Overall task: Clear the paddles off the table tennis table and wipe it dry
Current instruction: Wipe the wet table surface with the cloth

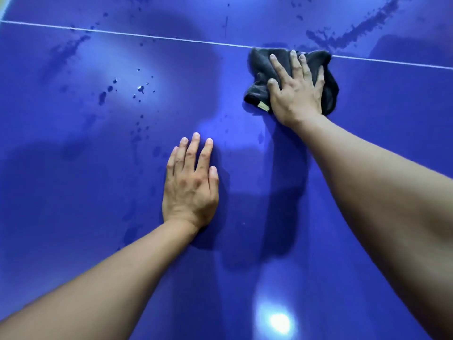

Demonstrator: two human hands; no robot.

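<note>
The blue table tennis table (pixel 73 192) fills the view, with a thin white line (pixel 147 35) running across its far part. My right hand (pixel 296 89) presses flat, fingers spread, on a crumpled dark grey cloth (pixel 257 67) that lies on the white line at the upper right. My left hand (pixel 191 187) rests palm down on the bare table near the middle, holding nothing. Water drops (pixel 122 90) dot the surface left of centre, and a wet streak (pixel 348 33) curves beyond the cloth. No paddle is in view.
More faint wet smears (pixel 71 46) lie at the upper left near the line. A bright lamp reflection (pixel 279 321) shines on the near part of the table. A sliver of pale floor (pixel 3 6) shows at the top left corner.
</note>
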